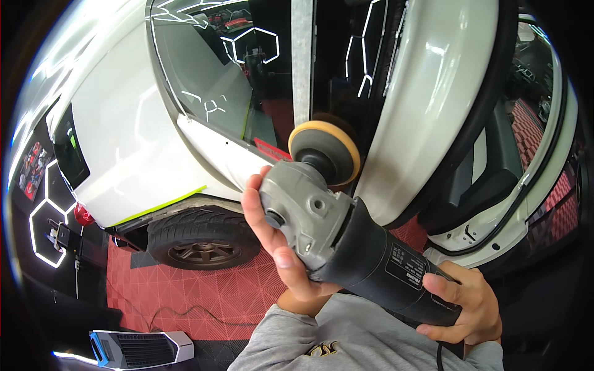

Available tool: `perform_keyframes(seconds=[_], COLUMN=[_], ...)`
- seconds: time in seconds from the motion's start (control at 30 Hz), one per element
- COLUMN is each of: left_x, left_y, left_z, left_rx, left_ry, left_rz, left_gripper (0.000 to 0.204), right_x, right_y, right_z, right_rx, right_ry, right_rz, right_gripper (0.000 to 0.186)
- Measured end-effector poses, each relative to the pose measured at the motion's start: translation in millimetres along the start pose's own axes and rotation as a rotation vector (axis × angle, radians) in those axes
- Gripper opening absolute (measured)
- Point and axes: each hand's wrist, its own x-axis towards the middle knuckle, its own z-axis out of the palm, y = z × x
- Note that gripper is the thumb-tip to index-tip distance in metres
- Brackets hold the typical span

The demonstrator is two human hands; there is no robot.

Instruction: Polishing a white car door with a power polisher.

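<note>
The polisher (365, 241) lies between the left fingers (253, 207), curled around its head (309, 213), and the right fingers (442, 287), clamped on its handle (408, 295), its pad (322, 148) just beyond the left ones.

Pretty clearly a car detailing workshop I'm in: a white vehicle (133, 117) is right in front of me, with lime-yellow tape (159, 206) on its bodywork (154, 164), red patterned floor tiles (204, 294) around it, hexagon light strips (31, 232) glowing on a dark wall (37, 284), and I'm holding a power polisher (371, 247).
</note>
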Motion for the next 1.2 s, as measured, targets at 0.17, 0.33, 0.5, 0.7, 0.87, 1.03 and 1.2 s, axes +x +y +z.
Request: perform_keyframes(seconds=[0.17, 0.33, 0.5, 0.7, 0.87, 1.03, 1.2], left_x=[-8, -17, -11, 18, 13, -17, -26], left_y=[-11, -21, -11, 7, 1, -19, -31], left_z=[3, -4, -4, 41, 12, -2, -21], left_rx=[0.058, -0.048, -0.019, 0.033, 0.038, 0.043, 0.04], left_ry=[0.108, 0.222, 0.032, -0.072, -0.131, 0.141, 0.218], left_rz=[0.063, 0.191, 0.141, 0.163, 0.154, 0.168, 0.196], left_gripper=[0.08, 0.08, 0.08, 0.08, 0.085, 0.078, 0.078], right_x=[-3, -9, -9, -8, -4, -9, -7], right_y=[17, 22, 32, 39, 40, 53, 54], right_z=[8, 13, 13, 8, 9, 17, 24], right_rx=[-0.01, -0.02, 0.024, 0.201, 0.143, 0.216, 0.133], right_ry=[0.003, -0.06, -0.031, 0.125, 0.105, -0.048, -0.094], right_rz=[0.01, 0.025, -0.017, -0.135, -0.196, -0.073, -0.014], right_gripper=[0.069, 0.069, 0.071, 0.079, 0.08, 0.075, 0.073])
